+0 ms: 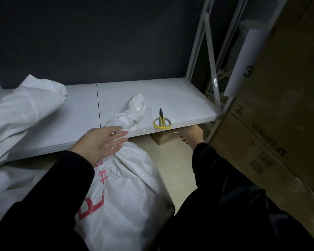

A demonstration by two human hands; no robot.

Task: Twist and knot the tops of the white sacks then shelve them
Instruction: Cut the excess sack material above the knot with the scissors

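A full white sack (132, 189) with red print stands on the floor in front of me. Its twisted, knotted top (132, 113) leans over the front edge of the white shelf (179, 98). My left hand (100, 142) hovers open, fingers spread, just beside the sack's neck, fingertips close to the knot. My right hand (192, 134) reaches under the shelf's front edge near a cardboard box; its fingers are partly hidden by the shelf. Another white sack (25, 107) lies on its side at the shelf's left end.
Yellow-handled scissors (162, 120) lie on the shelf near its front edge, right of the knot. A large cardboard box (279, 115) stands at the right against the white rack frame (208, 57). A small brown box (163, 137) sits under the shelf. More white sacking (13, 183) lies lower left.
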